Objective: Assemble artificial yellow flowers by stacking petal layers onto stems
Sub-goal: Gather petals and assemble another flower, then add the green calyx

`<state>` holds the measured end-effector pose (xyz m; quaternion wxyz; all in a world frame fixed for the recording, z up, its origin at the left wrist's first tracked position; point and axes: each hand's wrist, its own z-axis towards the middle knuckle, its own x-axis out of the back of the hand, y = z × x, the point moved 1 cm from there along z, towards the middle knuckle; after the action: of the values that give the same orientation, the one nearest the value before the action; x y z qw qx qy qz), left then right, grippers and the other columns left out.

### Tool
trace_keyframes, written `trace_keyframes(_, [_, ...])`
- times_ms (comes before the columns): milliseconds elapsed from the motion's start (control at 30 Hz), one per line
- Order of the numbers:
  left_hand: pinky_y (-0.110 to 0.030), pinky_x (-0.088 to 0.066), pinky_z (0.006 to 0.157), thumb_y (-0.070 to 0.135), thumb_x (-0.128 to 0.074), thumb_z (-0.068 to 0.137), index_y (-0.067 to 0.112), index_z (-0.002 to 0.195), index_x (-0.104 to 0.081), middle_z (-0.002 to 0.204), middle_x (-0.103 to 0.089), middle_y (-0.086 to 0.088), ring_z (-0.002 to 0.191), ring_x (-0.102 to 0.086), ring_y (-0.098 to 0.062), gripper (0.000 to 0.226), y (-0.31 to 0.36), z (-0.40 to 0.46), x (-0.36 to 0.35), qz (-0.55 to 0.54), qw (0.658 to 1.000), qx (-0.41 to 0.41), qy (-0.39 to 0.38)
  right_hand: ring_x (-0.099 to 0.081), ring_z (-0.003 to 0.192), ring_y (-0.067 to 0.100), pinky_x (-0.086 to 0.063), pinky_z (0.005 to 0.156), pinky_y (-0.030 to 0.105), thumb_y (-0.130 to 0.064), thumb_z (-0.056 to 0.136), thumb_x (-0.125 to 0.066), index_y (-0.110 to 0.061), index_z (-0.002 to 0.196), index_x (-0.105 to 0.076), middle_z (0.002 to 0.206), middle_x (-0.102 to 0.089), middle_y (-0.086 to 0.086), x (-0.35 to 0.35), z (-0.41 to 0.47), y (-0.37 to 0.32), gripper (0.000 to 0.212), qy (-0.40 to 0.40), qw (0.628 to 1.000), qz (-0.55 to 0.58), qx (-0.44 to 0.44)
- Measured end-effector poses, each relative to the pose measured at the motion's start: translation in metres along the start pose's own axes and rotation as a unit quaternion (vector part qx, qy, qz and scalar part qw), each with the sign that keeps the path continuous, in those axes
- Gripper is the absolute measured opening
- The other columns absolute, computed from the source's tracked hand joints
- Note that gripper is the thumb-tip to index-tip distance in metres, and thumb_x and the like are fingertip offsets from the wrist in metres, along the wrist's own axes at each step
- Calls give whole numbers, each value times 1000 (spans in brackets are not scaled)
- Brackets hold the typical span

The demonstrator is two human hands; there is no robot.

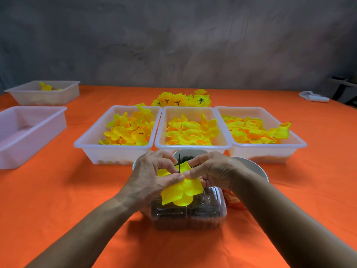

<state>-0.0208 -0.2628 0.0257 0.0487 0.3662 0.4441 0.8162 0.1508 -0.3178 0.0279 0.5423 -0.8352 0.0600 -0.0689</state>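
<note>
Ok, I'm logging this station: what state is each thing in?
Left hand: pinching petal layer.
Right hand: pinching petal layer.
Petal layer: on stem.
Stem: upright, through petals.
Three middle trays: holding petals.
Near left tray: no petals visible.
Finished flowers: piled behind trays.

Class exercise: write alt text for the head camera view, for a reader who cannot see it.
Two hands, left hand and right hand, pinch yellow petal layers threaded on a thin dark stem. Behind them, three white trays of yellow petals sit on an orange tablecloth.
</note>
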Motion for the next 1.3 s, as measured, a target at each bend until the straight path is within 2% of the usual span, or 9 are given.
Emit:
trace_keyframes(167, [-32,-48,89,12,-83,67,27,57,-66,83,-67,7,89,-63,-9,26,2,4,1,-26,999,5,-18,-59,48,5,-46,49,17,-4,73,-76,-9,91,-70,57,-66,-2,19,-4,-8,19,75,990,-91,71])
trace_keyframes(333, [-40,-49,89,12,-83,68,27,58,-65,80,-68,3,85,-65,-16,25,3,6,3,-28,999,16,-38,-63,81,14,-45,67,21,-7,80,-71,-8,99,-71,94,-71,7,75,13,-25,20,321,908,-165,214])
trace_keyframes(467, [-38,-49,89,14,-84,67,26,60,-68,80,-70,3,85,-66,-14,21,2,5,4,-35,998,34,-35,-60,108,27,-46,92,34,-9,84,-60,-12,107,-71,115,-68,12,127,40,-24,26,433,834,-311,142])
trace_keyframes(633, [-34,-50,86,14,-84,67,23,58,-68,79,-70,1,82,-66,-11,20,1,6,3,-49,997,37,-36,-35,128,34,-38,98,38,-12,91,-47,-23,111,-68,126,-53,18,158,69,-14,32,404,808,-428,-31])
trace_keyframes(833, [-38,-51,86,16,-84,67,25,58,-69,81,-70,0,84,-66,-14,20,-4,8,4,-78,995,41,-44,-25,130,28,-27,88,37,-15,94,-33,-27,117,-61,128,-49,9,164,89,-7,39,322,777,-534,-89])
trace_keyframes(1033, [-37,-51,87,18,-84,67,20,61,-71,81,-71,1,84,-66,-12,15,-4,7,4,-87,993,57,-47,-44,113,32,-25,74,36,-11,90,-38,-14,62,-47,88,-50,7,169,88,1,30,381,764,-521,-19])
trace_keyframes(1100, [-37,-51,87,18,-84,68,21,61,-70,80,-71,2,84,-66,-12,15,-4,7,4,-84,994,58,-47,-44,116,33,-27,76,37,-16,91,-42,-16,70,-61,96,-56,8,168,89,3,29,390,767,-509,11])
trace_keyframes(1167, [-38,-51,88,18,-84,68,22,60,-70,80,-71,3,84,-67,-12,16,-4,7,4,-84,993,62,-47,-34,127,30,-29,86,37,-26,93,-44,-26,97,-71,128,-54,1,169,91,2,27,382,769,-513,17])
trace_keyframes(1300, [-40,-51,88,17,-84,68,24,59,-70,80,-71,2,83,-67,-12,18,-4,7,4,-90,993,65,-45,-7,143,30,-15,111,44,-30,96,-39,-32,131,-52,158,-14,-3,180,103,-5,38,299,799,-517,-68])
